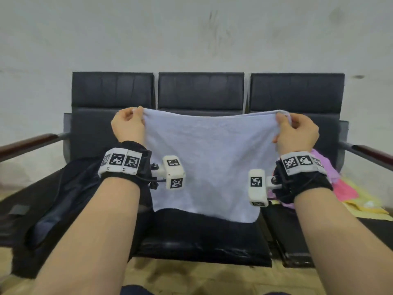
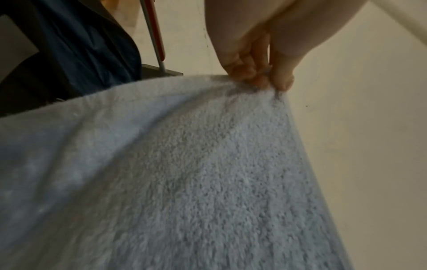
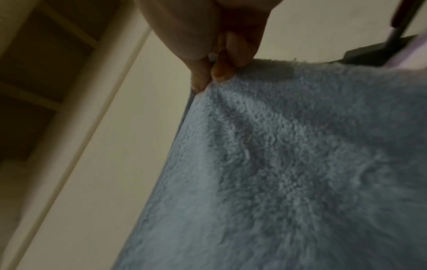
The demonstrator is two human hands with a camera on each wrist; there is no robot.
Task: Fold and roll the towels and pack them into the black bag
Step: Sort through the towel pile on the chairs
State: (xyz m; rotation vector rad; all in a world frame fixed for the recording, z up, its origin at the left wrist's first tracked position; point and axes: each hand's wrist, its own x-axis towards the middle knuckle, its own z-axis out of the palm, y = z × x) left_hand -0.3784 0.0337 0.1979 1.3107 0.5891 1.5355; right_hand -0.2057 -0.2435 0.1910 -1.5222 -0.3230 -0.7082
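A pale blue towel [image 1: 204, 158] hangs spread flat in the air over the middle seat of a black bench. My left hand [image 1: 129, 122] pinches its upper left corner and my right hand [image 1: 295, 128] pinches its upper right corner. The left wrist view shows the thumb and fingers [image 2: 261, 76] nipping the towel [image 2: 184, 173] at its corner. In the right wrist view the fingertips [image 3: 217, 73] pinch the other corner of the towel [image 3: 289, 164]. The black bag [image 1: 57, 201] lies slumped on the left seat, under my left forearm.
A heap of pink, purple and yellow towels [image 1: 348, 188] lies on the right seat. The three-seat black bench [image 1: 200, 237] has wooden armrests [image 1: 27, 143] on both ends and stands against a pale wall. Tan floor shows below the seat's front edge.
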